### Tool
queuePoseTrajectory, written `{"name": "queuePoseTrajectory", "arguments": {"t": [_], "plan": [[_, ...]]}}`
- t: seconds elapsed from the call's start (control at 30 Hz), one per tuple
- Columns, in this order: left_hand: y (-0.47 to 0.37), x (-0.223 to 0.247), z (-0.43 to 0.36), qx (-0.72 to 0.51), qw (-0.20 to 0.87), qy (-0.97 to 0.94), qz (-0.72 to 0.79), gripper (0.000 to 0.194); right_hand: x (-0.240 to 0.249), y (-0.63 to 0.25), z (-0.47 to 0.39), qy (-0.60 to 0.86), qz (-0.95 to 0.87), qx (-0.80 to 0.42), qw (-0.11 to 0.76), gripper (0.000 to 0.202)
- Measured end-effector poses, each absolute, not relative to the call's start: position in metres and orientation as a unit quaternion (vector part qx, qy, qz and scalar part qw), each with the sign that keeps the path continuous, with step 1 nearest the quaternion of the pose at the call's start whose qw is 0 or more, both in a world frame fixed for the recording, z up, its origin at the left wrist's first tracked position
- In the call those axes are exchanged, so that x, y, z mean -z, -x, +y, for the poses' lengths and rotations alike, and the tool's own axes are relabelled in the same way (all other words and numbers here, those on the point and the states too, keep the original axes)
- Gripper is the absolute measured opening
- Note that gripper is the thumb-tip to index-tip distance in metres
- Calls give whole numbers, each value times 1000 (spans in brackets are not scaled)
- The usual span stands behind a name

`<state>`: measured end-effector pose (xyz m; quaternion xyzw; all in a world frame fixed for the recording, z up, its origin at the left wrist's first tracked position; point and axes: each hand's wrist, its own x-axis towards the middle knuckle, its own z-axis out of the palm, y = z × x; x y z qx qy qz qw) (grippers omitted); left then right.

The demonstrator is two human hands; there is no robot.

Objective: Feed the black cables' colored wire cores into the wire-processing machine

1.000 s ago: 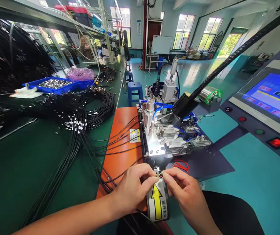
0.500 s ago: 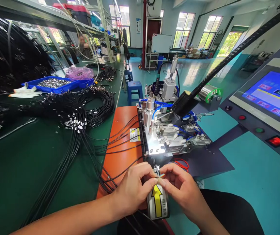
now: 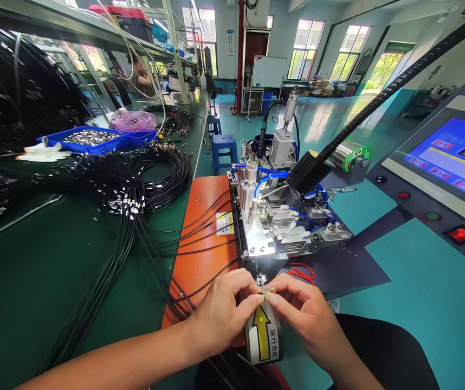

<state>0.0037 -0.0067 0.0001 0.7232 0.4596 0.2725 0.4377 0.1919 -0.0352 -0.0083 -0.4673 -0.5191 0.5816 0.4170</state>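
Note:
Both hands meet in front of the machine, above a roller marked with a yellow arrow. My left hand is closed in a pinch, thumb against forefinger, at the end of a thin cable. In my right hand, thumb and forefinger pinch fine coloured wires at that same spot. A greenish strand shows between the fingertips; the rest of the cable end is hidden. Just beyond the fingertips sits a small metal fixture. Several black cables cross the orange plate into the machine's side.
Bundles of black cables with metal ends lie on the green table. Blue trays of small metal parts stand behind. A control screen is at right, and a black flexible arm slants over the machine. Another person sits far back.
My right fingers have shifted slightly at the wires, whose visible tips now look greener and shorter. The left hand stays almost still.

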Motion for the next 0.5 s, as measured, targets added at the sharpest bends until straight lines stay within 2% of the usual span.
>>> {"name": "queuePoseTrajectory", "arguments": {"t": [0.5], "plan": [[-5, -6, -9, -262, 481, -693, 468, 17, 5, -185, -37, 479, -531, -539, 445, 17]]}}
